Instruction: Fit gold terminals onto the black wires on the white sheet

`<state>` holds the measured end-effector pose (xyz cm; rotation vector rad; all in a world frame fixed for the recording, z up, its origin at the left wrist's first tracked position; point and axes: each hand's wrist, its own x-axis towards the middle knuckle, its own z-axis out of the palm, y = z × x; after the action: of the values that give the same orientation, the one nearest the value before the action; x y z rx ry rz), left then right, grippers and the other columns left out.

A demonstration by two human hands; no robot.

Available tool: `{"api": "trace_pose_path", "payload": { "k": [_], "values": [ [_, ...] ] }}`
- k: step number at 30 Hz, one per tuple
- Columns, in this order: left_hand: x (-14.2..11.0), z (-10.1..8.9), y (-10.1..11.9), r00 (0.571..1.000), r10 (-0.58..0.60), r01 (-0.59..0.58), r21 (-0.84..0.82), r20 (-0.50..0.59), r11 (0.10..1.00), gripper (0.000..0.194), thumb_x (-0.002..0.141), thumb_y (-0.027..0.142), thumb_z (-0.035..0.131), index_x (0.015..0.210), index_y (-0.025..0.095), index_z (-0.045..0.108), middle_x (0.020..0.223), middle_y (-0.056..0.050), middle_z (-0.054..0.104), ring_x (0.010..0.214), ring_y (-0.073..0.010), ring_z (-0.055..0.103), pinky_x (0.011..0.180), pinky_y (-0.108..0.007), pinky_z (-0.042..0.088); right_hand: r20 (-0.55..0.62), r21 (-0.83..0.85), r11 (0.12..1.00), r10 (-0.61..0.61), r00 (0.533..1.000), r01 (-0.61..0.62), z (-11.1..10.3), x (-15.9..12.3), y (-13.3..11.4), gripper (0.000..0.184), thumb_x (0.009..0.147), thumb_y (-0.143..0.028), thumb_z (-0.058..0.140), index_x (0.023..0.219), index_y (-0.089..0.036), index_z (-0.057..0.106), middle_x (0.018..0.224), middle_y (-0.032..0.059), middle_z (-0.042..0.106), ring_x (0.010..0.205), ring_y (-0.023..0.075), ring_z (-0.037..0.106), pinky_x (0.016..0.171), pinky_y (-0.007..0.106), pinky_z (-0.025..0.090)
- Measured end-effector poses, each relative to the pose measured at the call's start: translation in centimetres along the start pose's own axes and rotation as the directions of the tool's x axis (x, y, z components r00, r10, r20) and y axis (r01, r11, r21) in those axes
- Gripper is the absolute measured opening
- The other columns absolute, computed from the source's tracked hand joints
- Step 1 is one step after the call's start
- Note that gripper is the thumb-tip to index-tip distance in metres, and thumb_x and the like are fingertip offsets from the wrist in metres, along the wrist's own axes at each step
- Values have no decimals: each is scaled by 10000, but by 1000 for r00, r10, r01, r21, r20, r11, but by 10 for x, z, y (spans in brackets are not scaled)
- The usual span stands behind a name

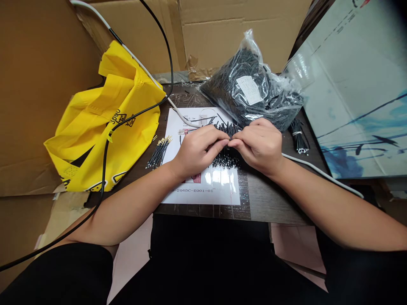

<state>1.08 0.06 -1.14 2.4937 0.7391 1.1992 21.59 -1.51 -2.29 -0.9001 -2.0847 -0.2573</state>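
Note:
My left hand [202,146] and my right hand [259,144] meet over a pile of short black wires [225,160] with bare silvery ends. Both hands are closed, thumbs against bent forefingers, the tips almost touching. Whatever is pinched between them is too small to make out. Beneath the pile lies a glossy printed sheet [203,198] with pictures and text. Left of the sheet rests a bunch of black wires with gold-coloured terminals [160,150]. To the right of my right hand sits a tied bundle of black wires [298,135].
A clear plastic bag of black pieces [229,84] with a white label stands behind my hands. A yellow bag [104,118] lies at the left, crossed by a black cable [104,165]. Cardboard [216,38] walls the back; a pale painted panel [359,106] leans at right.

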Motion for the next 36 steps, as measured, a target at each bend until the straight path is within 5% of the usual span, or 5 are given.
{"api": "trace_pose_path", "payload": {
  "k": [12, 21, 28, 36],
  "values": [
    [-3, 0, -2, 1000, -18, 18, -12, 8, 1000, 151, 931, 276, 593, 1005, 215, 710, 819, -14, 711, 756, -87, 628, 725, -229, 506, 53, 45, 999, 20, 998, -23, 1, 1, -2, 418, 982, -468, 492, 674, -205, 591, 578, -30, 585, 545, 101, 473, 735, 314, 431],
    [-1, -3, 5, 996, -75, 76, 12, -46, 997, 136, 923, 215, 585, 1012, 163, 673, 873, -32, 710, 797, -91, 629, 760, -230, 517, -75, 155, 979, 149, 986, -136, -4, 3, -5, 227, 892, -394, 632, 1007, -202, 670, 727, 0, 673, 670, 138, 610, 750, 320, 474],
    [0, -4, 5, 986, -150, 149, -25, -71, 989, 124, 920, 265, 594, 966, 183, 675, 787, -11, 676, 631, -68, 508, 641, -233, 448, -63, 201, 977, 78, 995, -63, -1, 4, -3, 124, 873, -219, 640, 995, -205, 658, 835, 18, 723, 713, 136, 655, 708, 289, 515],
    [-2, -3, 5, 977, -203, 198, -77, -63, 977, 124, 918, 300, 608, 937, 189, 661, 731, 13, 646, 555, -43, 436, 606, -225, 421, -29, 254, 960, 126, 992, -114, -3, 4, -2, 124, 876, -218, 639, 985, -228, 695, 815, 4, 727, 712, 133, 669, 669, 281, 524]
  ]
}}
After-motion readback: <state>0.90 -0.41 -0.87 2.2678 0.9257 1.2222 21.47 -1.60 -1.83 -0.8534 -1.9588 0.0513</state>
